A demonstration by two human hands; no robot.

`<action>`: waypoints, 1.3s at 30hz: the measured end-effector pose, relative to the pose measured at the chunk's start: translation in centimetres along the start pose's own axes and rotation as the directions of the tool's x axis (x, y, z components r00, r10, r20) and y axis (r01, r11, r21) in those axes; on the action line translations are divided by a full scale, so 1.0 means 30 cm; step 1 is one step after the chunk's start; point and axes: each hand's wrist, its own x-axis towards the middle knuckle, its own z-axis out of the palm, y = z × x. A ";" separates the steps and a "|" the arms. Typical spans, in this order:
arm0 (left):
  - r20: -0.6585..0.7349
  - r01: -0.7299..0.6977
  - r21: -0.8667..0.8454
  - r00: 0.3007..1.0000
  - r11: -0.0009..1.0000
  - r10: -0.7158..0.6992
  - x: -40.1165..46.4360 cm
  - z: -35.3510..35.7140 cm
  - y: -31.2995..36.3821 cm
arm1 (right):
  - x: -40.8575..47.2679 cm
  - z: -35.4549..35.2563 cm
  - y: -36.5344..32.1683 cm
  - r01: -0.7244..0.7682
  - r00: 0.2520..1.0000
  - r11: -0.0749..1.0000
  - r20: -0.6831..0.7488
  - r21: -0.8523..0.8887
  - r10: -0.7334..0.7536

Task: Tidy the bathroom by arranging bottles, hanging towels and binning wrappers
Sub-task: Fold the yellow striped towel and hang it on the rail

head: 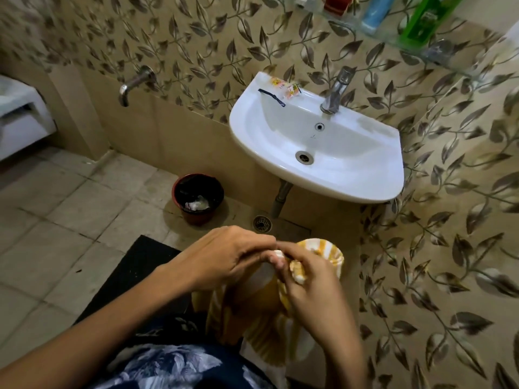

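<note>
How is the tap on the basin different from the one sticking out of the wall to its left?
The basin tap stands upright on the white basin, while the wall tap juts sideways from the wall with its spout bent downward. The basin tap pours into the basin; the wall tap hangs over the floor with nothing beneath it. Both are shiny metal.

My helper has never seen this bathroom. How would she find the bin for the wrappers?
Start at the white wall-mounted ceramic washbasin. On the tiled floor below its left edge stands a small round dark-red plastic bin with a black liner and some crumpled white litter inside. It is the only container on the floor, left of the round metal floor drain.
</note>
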 end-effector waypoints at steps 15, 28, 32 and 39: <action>0.031 0.069 0.030 0.997 0.997 -0.070 -0.013 -0.157 -0.099 | 0.033 -0.010 -0.042 -0.233 0.811 0.952 -0.502 0.196 0.302; -0.030 -0.096 0.111 0.995 0.989 0.100 -0.021 -0.172 -0.109 | 0.071 0.129 -0.101 0.043 0.948 0.993 -0.310 -0.114 -0.077; -0.035 -0.012 0.096 0.999 0.995 0.015 -0.016 -0.175 -0.138 | 0.083 0.075 -0.049 -0.038 0.895 0.997 -0.445 -0.073 0.001; 0.018 -0.003 0.142 1.000 0.990 0.000 0.018 -0.139 -0.102 | 0.098 0.013 0.005 -0.139 0.936 0.986 -0.336 -0.087 0.103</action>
